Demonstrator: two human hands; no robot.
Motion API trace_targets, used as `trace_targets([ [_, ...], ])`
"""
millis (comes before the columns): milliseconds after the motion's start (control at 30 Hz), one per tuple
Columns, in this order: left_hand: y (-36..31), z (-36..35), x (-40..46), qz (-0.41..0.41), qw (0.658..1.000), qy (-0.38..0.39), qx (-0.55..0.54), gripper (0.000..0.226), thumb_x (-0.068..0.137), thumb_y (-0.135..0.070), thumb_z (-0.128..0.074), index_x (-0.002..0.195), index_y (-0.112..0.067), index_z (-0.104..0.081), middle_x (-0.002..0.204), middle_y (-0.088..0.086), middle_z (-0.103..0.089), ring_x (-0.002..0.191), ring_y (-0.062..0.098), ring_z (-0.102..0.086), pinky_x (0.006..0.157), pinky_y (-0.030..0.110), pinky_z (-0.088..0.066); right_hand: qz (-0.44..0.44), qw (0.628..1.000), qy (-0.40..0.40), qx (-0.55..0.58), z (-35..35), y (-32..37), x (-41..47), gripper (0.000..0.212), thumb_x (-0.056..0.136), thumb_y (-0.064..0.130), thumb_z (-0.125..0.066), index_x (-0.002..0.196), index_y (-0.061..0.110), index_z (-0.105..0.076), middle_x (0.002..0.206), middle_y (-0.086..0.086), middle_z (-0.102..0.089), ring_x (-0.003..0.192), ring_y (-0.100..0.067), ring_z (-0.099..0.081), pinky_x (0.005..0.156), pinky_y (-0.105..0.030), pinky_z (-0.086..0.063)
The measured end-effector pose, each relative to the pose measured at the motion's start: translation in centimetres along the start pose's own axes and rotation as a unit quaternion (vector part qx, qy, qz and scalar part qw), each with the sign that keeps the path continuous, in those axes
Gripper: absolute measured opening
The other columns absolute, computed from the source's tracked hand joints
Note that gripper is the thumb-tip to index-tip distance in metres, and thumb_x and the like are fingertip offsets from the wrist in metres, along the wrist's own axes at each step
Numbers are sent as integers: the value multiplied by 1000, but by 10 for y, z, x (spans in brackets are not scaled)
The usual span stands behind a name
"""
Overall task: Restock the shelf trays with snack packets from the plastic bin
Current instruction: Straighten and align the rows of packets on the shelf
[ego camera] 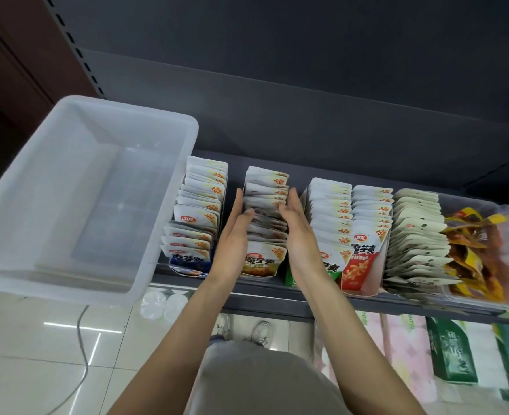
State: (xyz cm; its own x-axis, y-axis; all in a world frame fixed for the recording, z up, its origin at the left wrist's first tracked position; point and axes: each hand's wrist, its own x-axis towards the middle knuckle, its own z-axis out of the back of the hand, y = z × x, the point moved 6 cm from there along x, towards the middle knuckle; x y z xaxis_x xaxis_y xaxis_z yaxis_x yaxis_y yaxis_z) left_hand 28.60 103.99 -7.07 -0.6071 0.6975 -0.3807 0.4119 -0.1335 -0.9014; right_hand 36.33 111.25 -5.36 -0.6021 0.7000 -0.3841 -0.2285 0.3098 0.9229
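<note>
Flanking packet row (265, 217): both hands (299, 232)

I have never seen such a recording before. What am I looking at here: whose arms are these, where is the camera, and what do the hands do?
There is no machine. A person wears a camera on the head, looking down at their own bare arms. The left hand and right hand press flat against the two sides of a row of snack packets on the shelf, squaring it. Neither grips anything. Other packet rows stand alongside. The clear plastic bin at the left looks empty.
</note>
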Motion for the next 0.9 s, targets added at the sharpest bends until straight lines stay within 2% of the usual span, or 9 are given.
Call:
trace_targets([
  [67, 2, -1, -2, 6, 1000, 6, -15, 47, 101, -23, -34, 143, -41, -26, 118, -29, -52, 116, -1, -52, 105, 36, -40, 18, 999, 33, 16, -6, -7, -4, 55, 101, 27, -36, 150, 37, -12, 150, 17, -30, 134, -1, -33, 109, -26, -32],
  [167, -9, 0, -13, -14, 997, 30, -63, 47, 101, -20, -32, 145, -36, -26, 115, -29, -53, 107, -7, -55, 96, 26, -44, 22, 999, 39, -20, -6, -10, -8, 58, 100, 23, -36, 150, 37, -9, 138, 23, -36, 120, 9, -42, 94, -13, -41],
  [233, 2, -7, 2, -8, 999, 31, -37, 46, 101, -25, -30, 145, -38, -23, 121, -28, -51, 114, -6, -50, 100, 25, -42, 27, 998, 53, -16, -14, 9, -22, 61, 100, 25, -38, 150, 35, -5, 143, 23, -30, 131, 3, -35, 106, -19, -33],
  [333, 62, 15, 30, -20, 998, 63, 26, 57, 89, -71, -27, 141, -54, -12, 143, -31, -32, 140, 6, -23, 113, 49, -20, 34, 999, 40, -15, -17, 27, -30, 51, 105, 15, -23, 150, 21, 0, 151, 11, -16, 146, -15, -11, 115, -24, -13],
  [367, 67, 13, 29, -26, 996, 75, 36, 61, 86, -74, -29, 142, -54, -11, 146, -30, -28, 142, 9, -20, 112, 46, -18, 31, 999, 27, -15, -15, 27, -28, 51, 105, 17, -24, 150, 20, 1, 154, 8, -12, 146, -16, -8, 114, -22, -12],
  [467, 7, -7, 2, 3, 999, 33, -2, 62, 89, -47, -41, 146, -40, -19, 148, -16, -34, 135, 7, -34, 112, 35, -28, 100, 984, -2, -150, -4, 17, -20, 64, 102, 33, -35, 151, 27, 6, 158, 13, 2, 143, 0, 1, 117, -21, -10],
  [567, 5, 0, -2, -42, 998, 38, -36, 59, 94, -38, -41, 148, -33, -20, 137, -21, -42, 130, 0, -39, 111, 30, -30, 173, 917, -3, -361, 0, 4, -21, 70, 100, 39, -35, 149, 26, 13, 155, 12, 21, 141, 0, 19, 116, -20, 7],
  [700, 14, 2, -2, -36, 997, 61, -9, 63, 93, -43, -43, 149, -27, -19, 142, -15, -41, 122, -8, -44, 103, 20, -37, 273, 729, 0, -627, -8, 11, -12, 68, 97, 51, -16, 147, 13, 11, 155, -8, 20, 143, -20, 21, 114, -30, 14],
  [900, 20, -1, -1, -47, 993, 63, 85, 71, 83, -66, -35, 146, -42, -15, 155, -17, -19, 139, 0, -19, 117, 37, -16, 269, 667, 27, -694, -8, 22, 37, 77, 91, 59, -3, 149, 9, 5, 157, -17, 8, 145, -29, 12, 119, -40, 4],
])
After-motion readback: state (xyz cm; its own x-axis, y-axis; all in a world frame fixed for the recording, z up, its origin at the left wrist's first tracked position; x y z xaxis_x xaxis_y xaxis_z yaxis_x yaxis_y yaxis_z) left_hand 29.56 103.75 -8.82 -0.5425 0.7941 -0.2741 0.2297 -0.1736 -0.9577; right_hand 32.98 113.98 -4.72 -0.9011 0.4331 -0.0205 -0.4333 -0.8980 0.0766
